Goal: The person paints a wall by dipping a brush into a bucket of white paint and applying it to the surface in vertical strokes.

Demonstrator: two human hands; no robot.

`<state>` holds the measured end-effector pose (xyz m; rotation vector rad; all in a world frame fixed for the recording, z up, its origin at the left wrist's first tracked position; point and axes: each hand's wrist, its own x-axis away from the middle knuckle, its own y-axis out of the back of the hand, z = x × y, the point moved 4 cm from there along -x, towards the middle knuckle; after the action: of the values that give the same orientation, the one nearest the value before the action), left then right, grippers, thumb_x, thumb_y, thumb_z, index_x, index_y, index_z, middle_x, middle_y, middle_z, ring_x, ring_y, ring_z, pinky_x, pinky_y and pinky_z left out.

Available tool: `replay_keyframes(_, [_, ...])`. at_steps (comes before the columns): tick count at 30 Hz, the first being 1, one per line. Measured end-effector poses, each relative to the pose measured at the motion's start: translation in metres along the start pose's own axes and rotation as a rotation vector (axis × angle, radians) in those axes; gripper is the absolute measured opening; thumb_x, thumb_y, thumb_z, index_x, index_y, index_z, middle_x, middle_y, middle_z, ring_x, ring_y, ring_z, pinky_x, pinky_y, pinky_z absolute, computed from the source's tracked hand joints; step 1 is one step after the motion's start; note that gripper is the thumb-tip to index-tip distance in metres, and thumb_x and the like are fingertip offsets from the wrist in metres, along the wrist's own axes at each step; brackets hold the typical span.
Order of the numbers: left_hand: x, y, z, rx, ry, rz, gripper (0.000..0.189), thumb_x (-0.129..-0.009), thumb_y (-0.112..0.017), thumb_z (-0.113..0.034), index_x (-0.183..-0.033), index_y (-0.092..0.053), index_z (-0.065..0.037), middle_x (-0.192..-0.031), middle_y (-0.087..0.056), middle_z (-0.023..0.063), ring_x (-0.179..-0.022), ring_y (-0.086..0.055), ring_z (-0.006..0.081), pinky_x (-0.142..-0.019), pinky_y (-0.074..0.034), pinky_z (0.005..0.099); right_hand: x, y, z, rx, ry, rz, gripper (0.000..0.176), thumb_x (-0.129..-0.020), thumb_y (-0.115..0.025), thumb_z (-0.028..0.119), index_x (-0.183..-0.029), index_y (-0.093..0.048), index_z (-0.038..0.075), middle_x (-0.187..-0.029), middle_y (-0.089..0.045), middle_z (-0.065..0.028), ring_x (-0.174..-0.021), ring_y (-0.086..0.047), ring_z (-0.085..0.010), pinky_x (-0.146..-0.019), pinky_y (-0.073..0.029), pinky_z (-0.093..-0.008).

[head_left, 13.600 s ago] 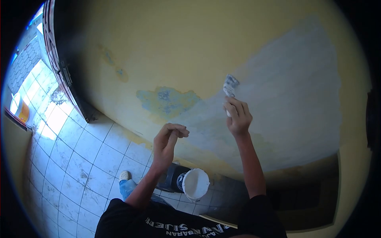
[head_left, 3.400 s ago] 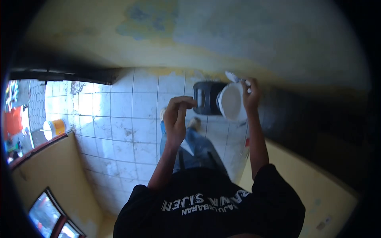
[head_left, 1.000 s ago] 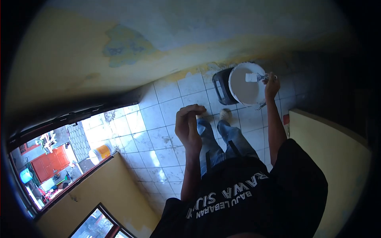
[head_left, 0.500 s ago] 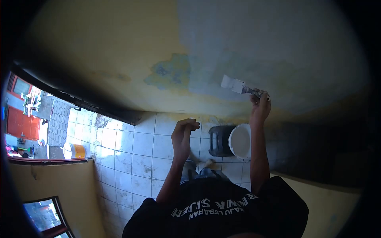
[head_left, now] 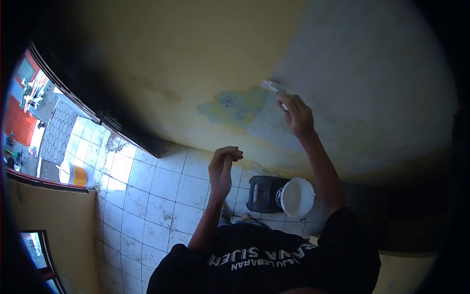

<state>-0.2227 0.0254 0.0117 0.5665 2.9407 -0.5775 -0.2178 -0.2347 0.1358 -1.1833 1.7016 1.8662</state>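
Observation:
My right hand (head_left: 297, 115) is closed around a paintbrush (head_left: 274, 86), its bristle end at the wall where the white coat meets the yellow. Below the brush and to its left, a bluish-grey patch (head_left: 230, 105) of worn paint shows on the yellow wall (head_left: 196, 63). White paint (head_left: 362, 63) covers the wall on the right. My left hand (head_left: 221, 169) hovers in front of the wall's foot, fingers loosely bent and nothing visible in them. A white paint bucket (head_left: 297, 198) stands below my right forearm, beside a dark plastic jerrycan (head_left: 264, 194).
White floor tiles (head_left: 166, 181) with dirty marks lie beneath me. At the left, a doorway opens on an outdoor area, with a white and yellow bucket (head_left: 73, 174) near its threshold. A window (head_left: 34, 252) is at the lower left.
My right hand has moved up and left with the paintbrush, bringing it to the edge of the white coat. My left hand stays almost the same, while the view has turned somewhat.

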Motion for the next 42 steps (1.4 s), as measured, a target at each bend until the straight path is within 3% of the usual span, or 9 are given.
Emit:
replay_keyframes(8, [-0.019, 0.024, -0.001, 0.053, 0.0, -0.007, 0.021, -0.108, -0.048, -0.003, -0.12, -0.065, 0.002, -0.107, -0.074, 0.0121, -0.1, -0.07, 0.02, -0.093, -0.054, 0.0344, -0.047, 0.06, 0.033, 0.15, 0.094, -0.19, 0.036, -0.079, -0.081, -0.008, -0.11, -0.069, 0.003, -0.115, -0.074, -0.0129, -0.091, -0.073, -0.0287, -0.069, -0.063, -0.0364])
replay_keyframes(13, [-0.026, 0.019, -0.009, 0.075, -0.04, 0.013, 0.021, -0.108, -0.048, -0.003, -0.12, -0.065, 0.001, -0.106, -0.074, 0.0124, -0.099, -0.07, 0.0198, -0.092, -0.053, 0.0345, -0.025, 0.031, 0.027, 0.177, 0.072, -0.123, 0.033, -0.08, -0.081, -0.006, -0.11, -0.07, 0.005, -0.113, -0.073, -0.012, -0.087, -0.072, -0.0273, -0.067, -0.062, -0.0348])
replay_keyframes(21, [-0.013, 0.025, 0.005, 0.045, -0.028, -0.026, 0.02, -0.107, -0.051, -0.004, -0.12, -0.064, 0.004, -0.106, -0.074, 0.0138, -0.097, -0.071, 0.021, -0.091, -0.054, 0.0349, 0.068, -0.075, 0.03, 0.057, 0.042, 0.214, 0.021, -0.083, -0.077, 0.004, -0.101, -0.069, 0.01, -0.108, -0.071, -0.0058, -0.08, -0.07, -0.0206, -0.065, -0.06, -0.0321])
replay_keyframes(24, [-0.005, 0.027, 0.009, 0.037, -0.013, -0.055, 0.02, -0.107, -0.051, -0.003, -0.12, -0.064, 0.004, -0.106, -0.074, 0.0136, -0.097, -0.071, 0.0209, -0.091, -0.054, 0.0346, 0.078, -0.075, 0.027, -0.018, -0.033, 0.215, 0.022, -0.082, -0.076, 0.003, -0.102, -0.07, 0.01, -0.109, -0.071, -0.0062, -0.083, -0.071, -0.0219, -0.065, -0.06, -0.0326])
replay_keyframes(30, [0.01, 0.038, 0.023, 0.029, 0.009, -0.126, 0.02, -0.106, -0.051, -0.003, -0.12, -0.065, 0.003, -0.106, -0.074, 0.0132, -0.098, -0.071, 0.0207, -0.091, -0.054, 0.0343, 0.032, -0.031, 0.028, 0.128, -0.023, -0.051, 0.025, -0.082, -0.072, 0.0, -0.103, -0.072, 0.012, -0.113, -0.072, -0.0083, -0.084, -0.071, -0.024, -0.067, -0.06, -0.0362])
replay_keyframes(36, [0.03, 0.052, 0.042, 0.066, 0.072, -0.136, 0.024, -0.107, -0.046, 0.003, -0.122, -0.064, 0.002, -0.107, -0.073, 0.0122, -0.102, -0.069, 0.019, -0.096, -0.053, 0.0339, 0.105, -0.124, 0.031, 0.032, -0.005, 0.255, 0.024, -0.084, -0.073, 0.001, -0.104, -0.071, 0.011, -0.106, -0.071, -0.0062, -0.084, -0.071, -0.0243, -0.067, -0.061, -0.0354])
replay_keyframes(42, [0.043, 0.074, 0.041, 0.048, 0.05, -0.227, 0.021, -0.106, -0.05, -0.002, -0.121, -0.064, 0.003, -0.107, -0.074, 0.0139, -0.098, -0.071, 0.0211, -0.092, -0.054, 0.0348, 0.109, -0.127, 0.036, -0.165, -0.176, 0.283, 0.025, -0.084, -0.072, -0.001, -0.107, -0.07, 0.01, -0.104, -0.07, -0.0081, -0.092, -0.073, -0.0294, -0.076, -0.061, -0.0406])
